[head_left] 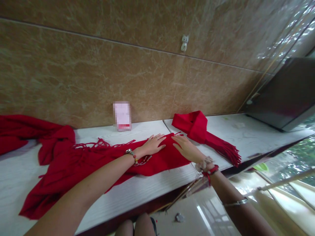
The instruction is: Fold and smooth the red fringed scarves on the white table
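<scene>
A long red scarf (152, 165) lies spread across the white tabletop, its left part loosely bunched. Flat on its right part rests my left hand (154, 144), fingers stretched out and a ring on one of them. My right hand (183, 146) lies flat near the scarf's right end, its fingers also extended. Neither hand grips the cloth. Just beyond my right hand is a second red scarf (198, 126), folded over itself, with its fringe (231, 154) pointing toward the right front edge. More red cloth (56, 137) lies heaped at the far left.
A pale, blurred-out box (123, 114) stands against the brown marbled wall (86, 72). On that wall sits a small white cat-shaped hook (184, 42). A dark appliance (283, 91) occupies the right end of the white tabletop (157, 186). A tiled floor (194, 213) shows below the front edge.
</scene>
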`<action>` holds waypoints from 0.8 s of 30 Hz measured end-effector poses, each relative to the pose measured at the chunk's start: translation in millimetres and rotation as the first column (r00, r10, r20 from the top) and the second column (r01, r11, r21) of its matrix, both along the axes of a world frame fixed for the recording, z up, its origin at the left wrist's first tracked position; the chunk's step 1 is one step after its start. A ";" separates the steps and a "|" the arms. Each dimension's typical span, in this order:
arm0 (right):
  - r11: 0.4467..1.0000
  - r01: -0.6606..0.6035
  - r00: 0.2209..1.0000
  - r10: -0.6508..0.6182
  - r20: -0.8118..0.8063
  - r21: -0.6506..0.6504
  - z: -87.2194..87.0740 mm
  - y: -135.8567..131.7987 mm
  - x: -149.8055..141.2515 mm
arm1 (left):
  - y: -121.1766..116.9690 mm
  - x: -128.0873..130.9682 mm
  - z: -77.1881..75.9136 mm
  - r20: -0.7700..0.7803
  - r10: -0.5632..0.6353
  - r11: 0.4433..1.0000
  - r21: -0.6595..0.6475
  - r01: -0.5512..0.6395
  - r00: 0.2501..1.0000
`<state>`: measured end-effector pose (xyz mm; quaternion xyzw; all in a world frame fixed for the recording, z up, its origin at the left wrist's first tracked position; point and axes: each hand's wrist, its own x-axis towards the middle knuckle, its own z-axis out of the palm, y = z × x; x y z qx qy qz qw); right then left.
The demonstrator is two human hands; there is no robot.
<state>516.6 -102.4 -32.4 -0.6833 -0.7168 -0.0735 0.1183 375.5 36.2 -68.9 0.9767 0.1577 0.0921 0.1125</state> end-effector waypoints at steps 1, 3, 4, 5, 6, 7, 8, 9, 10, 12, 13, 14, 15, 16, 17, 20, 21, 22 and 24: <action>1.000 0.025 0.999 -0.025 0.024 -0.017 -4.0 6.7 -0.3 | 1.7 -1.6 -1.1 0.026 0.033 0.999 -0.011 -0.033 0.999; 0.994 0.060 0.996 -0.053 0.076 -0.095 -15.4 14.7 0.1 | 6.3 -8.0 -3.9 0.043 0.083 0.996 -0.013 -0.083 0.996; 0.989 0.075 0.993 -0.063 0.095 -0.126 -21.2 15.8 0.9 | 9.1 -12.2 -5.4 0.035 0.095 0.995 -0.004 -0.095 0.995; 0.986 0.088 0.991 -0.072 0.109 -0.145 -26.0 15.2 2.0 | 12.0 -16.4 -6.8 0.021 0.098 0.995 0.007 -0.098 0.995; 0.983 0.098 0.990 -0.080 0.119 -0.154 -29.2 13.7 3.2 | 14.6 -20.1 -8.0 0.008 0.094 0.995 0.019 -0.094 0.996; 0.982 0.108 0.988 -0.088 0.129 -0.158 -30.4 11.8 4.2 | 16.9 -23.1 -9.0 0.000 0.087 0.996 0.027 -0.087 0.996; 0.979 0.121 0.985 -0.098 0.142 -0.163 -29.5 10.2 4.5 | 18.6 -25.0 -9.8 -0.004 0.080 0.996 0.030 -0.080 0.997; 0.976 0.137 0.981 -0.110 0.159 -0.169 -26.7 9.6 3.7 | 19.7 -25.9 -10.4 -0.005 0.075 0.997 0.027 -0.075 0.997; 0.973 0.155 0.976 -0.124 0.176 -0.173 -22.7 10.4 1.5 | 20.2 -25.8 -10.8 -0.002 0.072 0.997 0.021 -0.072 0.997; 0.972 0.179 0.969 -0.148 0.197 -0.150 -13.6 16.7 -7.3 | 20.6 -24.0 -11.0 0.022 0.063 0.998 -0.002 -0.063 0.998; 0.976 0.182 0.969 -0.156 0.193 -0.123 -10.1 21.8 -13.5 | 21.0 -23.0 -10.8 0.044 0.059 0.998 -0.021 -0.058 0.997; 0.979 0.177 0.971 -0.157 0.178 -0.097 -8.0 27.5 -20.2 | 21.9 -22.6 -10.3 0.071 0.061 0.997 -0.051 -0.057 0.996; 0.983 0.165 0.976 -0.151 0.157 -0.081 -7.5 33.4 -26.9 | 23.6 -22.9 -9.5 0.097 0.074 0.994 -0.088 -0.065 0.993; 0.984 0.156 0.981 -0.144 0.132 -0.082 -8.8 38.7 -32.8 | 26.3 -24.3 -8.3 0.119 0.097 0.989 -0.126 -0.082 0.988; 0.984 0.150 0.984 -0.140 0.110 -0.095 -11.5 43.2 -37.5 | 29.9 -26.7 -6.8 0.133 0.129 0.981 -0.159 -0.108 0.983; 0.977 0.154 0.987 -0.146 0.061 -0.149 -23.4 50.2 -42.8 | 45.0 -38.2 0.6 0.113 0.217 0.958 -0.217 -0.189 0.970; 0.975 0.157 0.987 -0.151 0.049 -0.155 -26.9 50.9 -42.0 | 50.6 -42.2 3.9 0.092 0.222 0.954 -0.228 -0.196 0.971; 0.975 0.158 0.987 -0.154 0.038 -0.155 -29.6 51.1 -40.6 | 56.0 -45.5 7.7 0.069 0.217 0.951 -0.241 -0.195 0.974; 0.975 0.158 0.987 -0.157 0.020 -0.156 -32.6 50.9 -37.3 | 65.3 -49.2 15.4 0.032 0.194 0.949 -0.259 -0.179 0.980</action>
